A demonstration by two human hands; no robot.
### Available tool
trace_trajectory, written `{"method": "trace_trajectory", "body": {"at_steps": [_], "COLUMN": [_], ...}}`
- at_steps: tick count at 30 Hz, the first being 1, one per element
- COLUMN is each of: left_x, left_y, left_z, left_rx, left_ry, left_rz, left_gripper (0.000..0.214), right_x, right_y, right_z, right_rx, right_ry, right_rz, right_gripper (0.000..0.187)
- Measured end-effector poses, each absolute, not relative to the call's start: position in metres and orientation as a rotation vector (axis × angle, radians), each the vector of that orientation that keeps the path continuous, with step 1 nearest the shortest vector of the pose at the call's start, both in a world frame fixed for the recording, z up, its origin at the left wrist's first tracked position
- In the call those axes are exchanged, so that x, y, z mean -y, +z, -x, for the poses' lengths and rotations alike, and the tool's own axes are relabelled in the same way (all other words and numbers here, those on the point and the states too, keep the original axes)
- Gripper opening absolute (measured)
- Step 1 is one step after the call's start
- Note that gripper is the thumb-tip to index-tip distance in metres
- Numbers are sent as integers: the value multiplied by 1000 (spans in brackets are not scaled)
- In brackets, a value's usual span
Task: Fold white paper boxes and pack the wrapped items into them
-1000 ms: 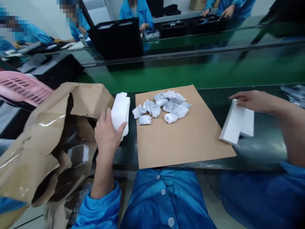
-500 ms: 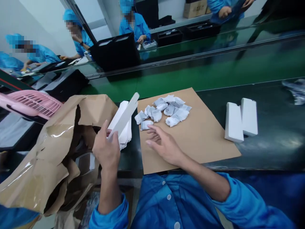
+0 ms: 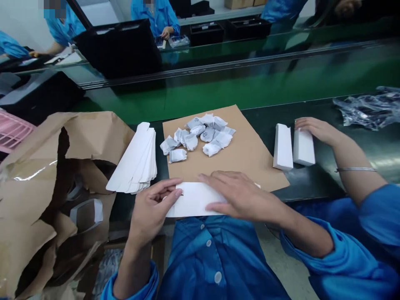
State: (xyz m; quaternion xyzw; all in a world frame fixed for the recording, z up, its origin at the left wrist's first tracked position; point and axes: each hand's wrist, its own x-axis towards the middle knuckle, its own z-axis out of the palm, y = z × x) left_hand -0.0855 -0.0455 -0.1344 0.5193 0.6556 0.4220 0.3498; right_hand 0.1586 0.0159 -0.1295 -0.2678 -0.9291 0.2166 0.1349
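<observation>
At the front edge of the dark bench (image 3: 312, 183), a white card strip (image 3: 195, 200) lies flat beneath both hands. The left hand (image 3: 153, 208) rests across its left end, though any pinch is hard to tell. The right hand (image 3: 240, 193) presses open on top. Uneven pressure could skid the card off the edge or crease it.

The left hand (image 3: 151, 206) lies palm down in front of the body, fingers spread and pointing right, its forearm (image 3: 134, 266) rising out of a blue cuff (image 3: 134, 285). The right hand (image 3: 239, 193) is also palm down, fingers pointing left toward the left hand but well short of touching it. Its forearm (image 3: 300, 227) slants in from the lower right, with the blue sleeve (image 3: 315, 250) bunched around it.
</observation>
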Motion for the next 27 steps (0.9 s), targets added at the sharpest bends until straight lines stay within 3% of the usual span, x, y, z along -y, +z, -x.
{"method": "trace_trajectory", "body": {"at_steps": [2,3,9,16,21,24,27], "left_x": [42,42,39,36,35,34,39], "left_y": [-136,-138,-137,-142,-144,-144,-147], "left_z": [79,77,91,81,85,97,85], "left_rx": [-1747,-1758,-1427,-1452,-1554,-1566,-1618], "left_ry": [1148,1153,720,723,802,862,1366], "left_rz": [-1319,-1317,-1451,-1597,-1650,-1572,-1416], "left_gripper": [37,39,35,20,21,11,19], "right_x": [-7,-4,-8,-4,2,-4,-13], "right_y": [-138,-142,-146,-149,-150,-152,-160], "right_z": [-155,-153,-159,-161,-161,-173,-184], "right_rx": [2726,2724,2724,2712,2704,2676,2522], "right_ry": [366,264,81,35,-198,-228,-267], "right_rz": [830,840,642,600,583,719,861], "right_gripper": [85,86,67,55,39,36,34]}}
